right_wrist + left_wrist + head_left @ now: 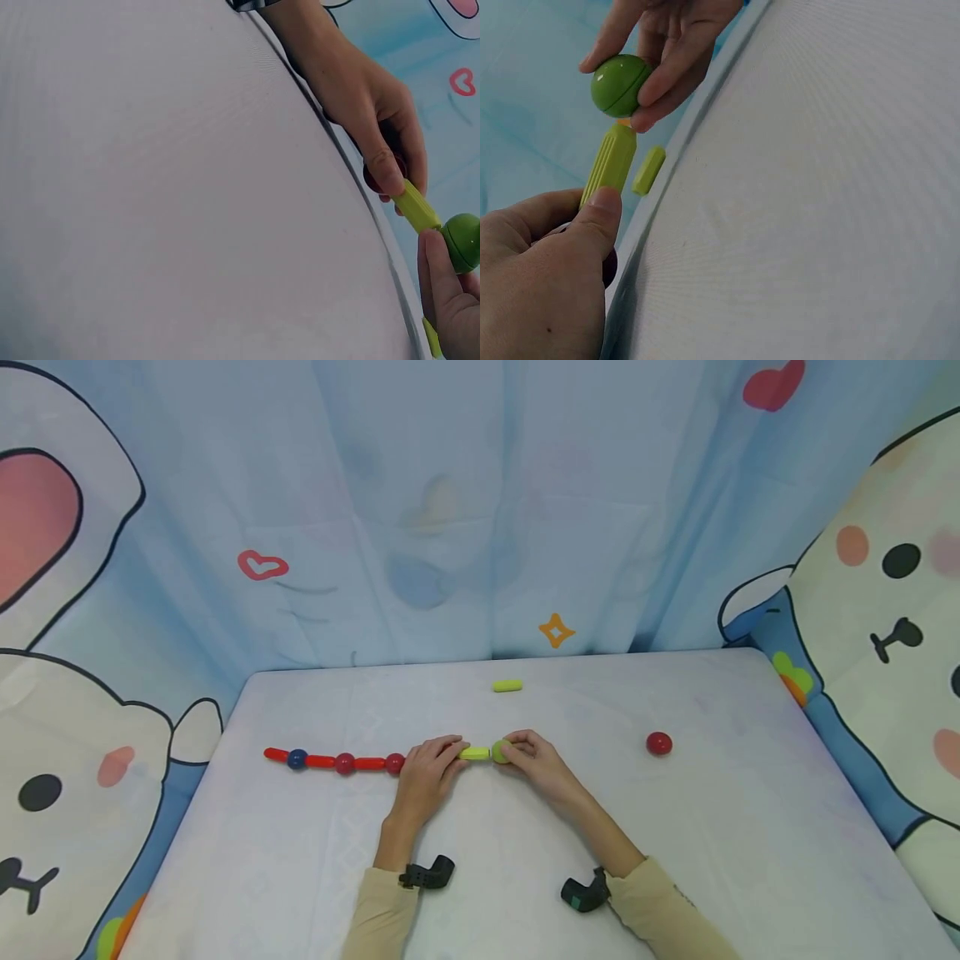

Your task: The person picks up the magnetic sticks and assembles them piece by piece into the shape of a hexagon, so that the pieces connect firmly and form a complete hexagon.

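Observation:
A chain of red rods (321, 762) joined by a blue ball (297, 759) and red balls (345, 764) lies across the table's left half. Its right end runs under my left hand (426, 781), whose thumb and fingers grip a yellow-green ribbed rod (612, 163). Part of a dark red ball (382, 174) shows behind that hand in the right wrist view. My right hand (546, 768) pinches a green ball (621, 85) between thumb and fingers, right at the free tip of the yellow-green rod.
Another yellow-green rod (507, 686) lies near the back edge of the white table (750, 827). Off to the right sits a loose red ball (659, 743). A light blue patterned curtain (465, 527) hangs behind the table.

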Available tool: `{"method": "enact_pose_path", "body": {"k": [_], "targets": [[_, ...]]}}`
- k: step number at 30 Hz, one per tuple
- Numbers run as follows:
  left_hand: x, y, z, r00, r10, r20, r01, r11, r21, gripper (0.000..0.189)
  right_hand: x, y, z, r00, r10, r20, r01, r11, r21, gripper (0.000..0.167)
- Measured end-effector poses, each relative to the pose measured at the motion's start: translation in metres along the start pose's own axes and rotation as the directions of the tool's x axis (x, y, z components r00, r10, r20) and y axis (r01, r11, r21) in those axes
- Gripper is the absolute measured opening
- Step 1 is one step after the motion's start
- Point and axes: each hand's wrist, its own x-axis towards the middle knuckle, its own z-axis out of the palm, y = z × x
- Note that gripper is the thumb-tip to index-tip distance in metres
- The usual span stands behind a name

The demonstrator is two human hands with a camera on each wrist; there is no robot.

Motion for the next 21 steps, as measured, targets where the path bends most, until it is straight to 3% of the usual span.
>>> {"method": "enact_pose_path", "body": {"k": [11,21], "targets": [[-0.0003,-0.0005,-0.0011,1.0,0.001,0.003,-0.001,1.0,-0.006,0.03,0.0045,0.0048,0.0083,1.0,0.028,-0.01,-0.027,0.998,0.048,0.043],[-0.0002,0.0007,-0.0011,1.0,-0.016,0.021,0.015,1.0,0.007,0.032,0.0027,0.0018,0.0011,0.998,0.054,-0.046,-0.057,0.995,-0.085,0.046]]}}
